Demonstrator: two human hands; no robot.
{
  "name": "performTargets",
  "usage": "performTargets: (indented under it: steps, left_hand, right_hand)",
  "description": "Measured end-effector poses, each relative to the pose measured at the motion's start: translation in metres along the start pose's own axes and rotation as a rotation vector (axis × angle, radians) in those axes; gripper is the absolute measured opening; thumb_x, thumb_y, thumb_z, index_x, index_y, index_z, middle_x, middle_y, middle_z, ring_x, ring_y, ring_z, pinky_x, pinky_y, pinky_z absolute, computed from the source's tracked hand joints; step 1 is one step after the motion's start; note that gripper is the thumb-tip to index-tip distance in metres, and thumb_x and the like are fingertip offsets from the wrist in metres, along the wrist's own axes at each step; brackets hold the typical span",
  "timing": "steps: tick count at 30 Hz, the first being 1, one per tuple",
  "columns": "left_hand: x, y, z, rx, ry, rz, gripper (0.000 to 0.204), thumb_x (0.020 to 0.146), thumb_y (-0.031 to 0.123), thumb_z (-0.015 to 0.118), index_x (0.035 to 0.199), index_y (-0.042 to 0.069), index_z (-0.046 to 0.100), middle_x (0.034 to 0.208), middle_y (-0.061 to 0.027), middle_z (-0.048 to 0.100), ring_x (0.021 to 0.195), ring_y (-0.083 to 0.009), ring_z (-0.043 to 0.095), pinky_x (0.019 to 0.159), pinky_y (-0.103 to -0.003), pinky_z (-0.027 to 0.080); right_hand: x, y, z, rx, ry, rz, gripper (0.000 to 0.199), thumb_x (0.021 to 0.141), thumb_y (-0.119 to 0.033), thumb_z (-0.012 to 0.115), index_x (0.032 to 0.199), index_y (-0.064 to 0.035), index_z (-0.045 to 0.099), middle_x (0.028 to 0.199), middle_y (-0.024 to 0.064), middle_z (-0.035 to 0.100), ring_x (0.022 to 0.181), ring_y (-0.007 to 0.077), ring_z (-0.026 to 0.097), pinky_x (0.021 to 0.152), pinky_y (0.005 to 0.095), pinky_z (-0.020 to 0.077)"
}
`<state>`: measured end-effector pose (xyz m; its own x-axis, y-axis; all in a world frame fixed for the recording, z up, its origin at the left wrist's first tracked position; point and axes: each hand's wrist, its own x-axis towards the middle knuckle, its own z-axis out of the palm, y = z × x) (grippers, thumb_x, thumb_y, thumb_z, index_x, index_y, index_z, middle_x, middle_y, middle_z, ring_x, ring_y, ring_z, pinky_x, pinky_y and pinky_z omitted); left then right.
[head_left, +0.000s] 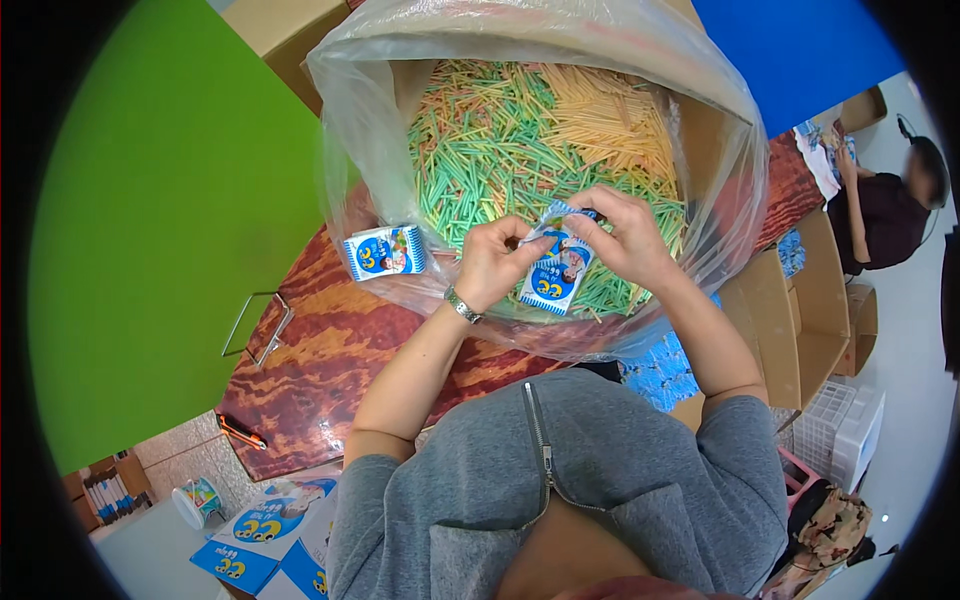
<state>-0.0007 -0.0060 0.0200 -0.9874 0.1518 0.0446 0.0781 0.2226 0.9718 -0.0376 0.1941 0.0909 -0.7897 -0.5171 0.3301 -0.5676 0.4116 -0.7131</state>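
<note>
Both hands pinch a packet near its top, forearms angled inward

A table with a glossy, red-brown, wood-grain-patterned top bears a cardboard box lined with a clear plastic bag, whose loose skirt spreads over the tabletop around it. Near the left edge stands a bent metal wire stand. An orange-and-black utility knife lies at the near left corner. Blue-and-white printed packets sit beside the box; whether they rest on wood or plastic is unclear.
</note>
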Motion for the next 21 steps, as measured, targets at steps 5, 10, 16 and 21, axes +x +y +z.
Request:
performTargets:
  steps: [5, 10, 16, 21]
  left_hand:
    - [0.006, 0.013, 0.005, -0.196, 0.088, 0.052, 0.021, 0.081, 0.013, 0.077, 0.073, 0.005, 0.060, 0.065, 0.0032, 0.057, 0.061, -0.0037, 0.050, 0.054, -0.022, 0.039]
    - [0.001, 0.000, -0.002, -0.133, -0.046, -0.036, 0.021, 0.081, 0.015, 0.078, 0.075, 0.004, 0.061, 0.063, 0.0028, 0.055, 0.059, -0.0034, 0.048, 0.051, -0.022, 0.038]
    - [-0.003, -0.018, -0.004, -0.255, 0.048, -0.085, 0.022, 0.083, 0.017, 0.077, 0.075, 0.004, 0.060, 0.063, 0.0042, 0.054, 0.058, -0.0024, 0.043, 0.050, -0.022, 0.034]
    - [0.001, -0.007, 0.002, -0.273, 0.089, -0.070, 0.025, 0.083, 0.018, 0.077, 0.074, 0.004, 0.059, 0.064, 0.0048, 0.053, 0.059, -0.0032, 0.042, 0.052, -0.023, 0.035]
  right_hand:
    - [0.000, -0.002, 0.001, 0.079, 0.018, 0.043, 0.014, 0.087, -0.010, 0.064, 0.098, -0.0016, 0.062, 0.085, 0.0131, 0.063, 0.079, 0.0296, 0.064, 0.070, 0.0372, 0.0494]
    - [0.012, -0.007, -0.004, 0.029, -0.034, 0.017, 0.016, 0.087, -0.011, 0.064, 0.100, -0.0016, 0.064, 0.092, 0.0136, 0.067, 0.084, 0.0295, 0.066, 0.072, 0.0367, 0.0507]
    - [0.062, 0.036, -0.033, -0.064, -0.155, 0.053, 0.025, 0.093, -0.022, 0.060, 0.106, -0.0018, 0.066, 0.096, 0.0103, 0.070, 0.083, 0.0270, 0.066, 0.073, 0.0339, 0.0512]
    - [0.142, 0.099, -0.042, -0.784, 0.090, 0.099, 0.044, 0.095, -0.043, 0.054, 0.125, -0.0115, 0.059, 0.127, 0.0086, 0.061, 0.116, 0.0304, 0.056, 0.100, 0.0405, 0.0424]
